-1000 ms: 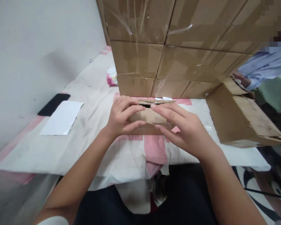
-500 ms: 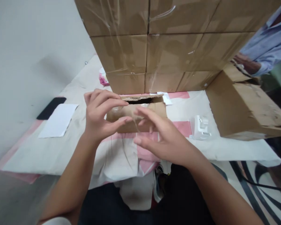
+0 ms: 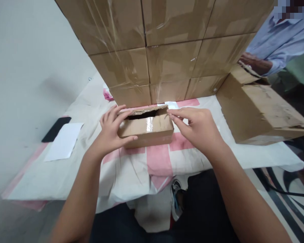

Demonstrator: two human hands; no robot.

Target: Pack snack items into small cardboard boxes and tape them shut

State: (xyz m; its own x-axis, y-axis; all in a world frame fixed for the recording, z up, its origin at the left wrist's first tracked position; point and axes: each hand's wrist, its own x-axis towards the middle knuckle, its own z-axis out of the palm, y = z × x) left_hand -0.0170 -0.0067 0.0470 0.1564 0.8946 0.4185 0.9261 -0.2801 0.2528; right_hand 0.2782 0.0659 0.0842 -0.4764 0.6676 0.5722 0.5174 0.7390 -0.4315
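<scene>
A small brown cardboard box sits in front of me, with a dark gap along its torn top edge. A shiny strip of clear tape lies across its front flap. My left hand is around the box's left end, thumb at the front and fingers spread over the top. At the upper right corner my right hand is closed, thumb and fingertips pinched on the box's edge. Whether a bit of tape is also between those fingertips cannot be made out.
Taped cartons stand stacked behind the box. A larger carton is at the right, beside a person in a blue shirt. White paper and a black flat object lie left on the cloth-covered table.
My right hand has moved right and up from in front of the box to its right corner, its fingers closing. My left hand has come down onto the box's left end. The view has shifted.
</scene>
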